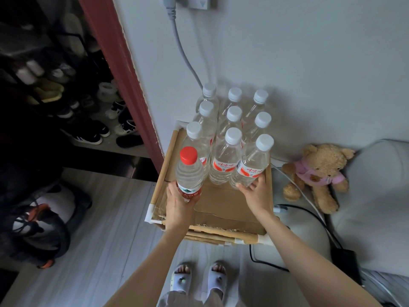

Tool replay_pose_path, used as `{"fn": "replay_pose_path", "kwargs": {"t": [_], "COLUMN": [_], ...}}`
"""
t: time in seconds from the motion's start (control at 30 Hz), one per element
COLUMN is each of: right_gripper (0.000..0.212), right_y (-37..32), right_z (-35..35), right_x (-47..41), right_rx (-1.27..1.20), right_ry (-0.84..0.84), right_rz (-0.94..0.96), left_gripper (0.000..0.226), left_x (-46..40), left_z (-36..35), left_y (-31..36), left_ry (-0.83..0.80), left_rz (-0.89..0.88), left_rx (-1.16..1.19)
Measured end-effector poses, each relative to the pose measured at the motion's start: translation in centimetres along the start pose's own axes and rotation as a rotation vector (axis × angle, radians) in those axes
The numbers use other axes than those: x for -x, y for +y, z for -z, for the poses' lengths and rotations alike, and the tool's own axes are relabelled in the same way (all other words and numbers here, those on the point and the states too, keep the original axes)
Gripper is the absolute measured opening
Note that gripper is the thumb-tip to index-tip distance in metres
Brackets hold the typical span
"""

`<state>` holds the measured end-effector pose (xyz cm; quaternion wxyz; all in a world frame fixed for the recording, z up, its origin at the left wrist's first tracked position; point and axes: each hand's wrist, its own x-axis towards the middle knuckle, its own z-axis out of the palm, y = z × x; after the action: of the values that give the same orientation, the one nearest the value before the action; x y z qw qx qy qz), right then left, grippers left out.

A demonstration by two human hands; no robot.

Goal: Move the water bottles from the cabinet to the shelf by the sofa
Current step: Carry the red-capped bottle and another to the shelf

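A red-capped water bottle [189,173] stands upright above the shelf's front left part, and my left hand [179,200] is wrapped around its base. Several white-capped water bottles [230,138] stand in rows on the cardboard-topped shelf [219,209] against the wall. My right hand [256,191] rests with spread fingers against the bottom of the front right white-capped bottle [252,165]; whether it grips that bottle is unclear. The front half of the shelf top is bare cardboard.
A teddy bear [316,173] sits right of the shelf beside a light grey sofa [380,196]. Cables [305,209] trail on the floor there. A shoe rack [77,103] fills the dark left side, with a bag [42,224] below. My slippered feet [199,280] stand before the shelf.
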<state>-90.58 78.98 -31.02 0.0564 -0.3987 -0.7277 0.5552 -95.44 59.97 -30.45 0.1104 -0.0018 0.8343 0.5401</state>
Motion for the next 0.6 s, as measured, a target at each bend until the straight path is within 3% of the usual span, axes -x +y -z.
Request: {"fn": "replay_pose_path", "kwargs": {"t": [0.23, 0.4, 0.6], "right_gripper": [0.070, 0.075, 0.082], "right_y": [-0.2, -0.4, 1.0], "right_z": [-0.1, 0.2, 0.0], "right_x": [0.4, 1.3, 3.3], "right_rx": [-0.027, 0.053, 0.166], "right_ry": [-0.037, -0.053, -0.046], "right_rz": [-0.028, 0.008, -0.018], "left_gripper": [0.050, 0.057, 0.097], "left_x": [-0.1, 0.0, 0.7], "left_z": [0.2, 0.5, 1.0], "left_y": [0.1, 0.0, -0.4], "left_ry": [-0.018, -0.031, -0.067], "left_rz": [-0.029, -0.045, -0.047], "left_rx": [-0.059, -0.306, -0.334]}}
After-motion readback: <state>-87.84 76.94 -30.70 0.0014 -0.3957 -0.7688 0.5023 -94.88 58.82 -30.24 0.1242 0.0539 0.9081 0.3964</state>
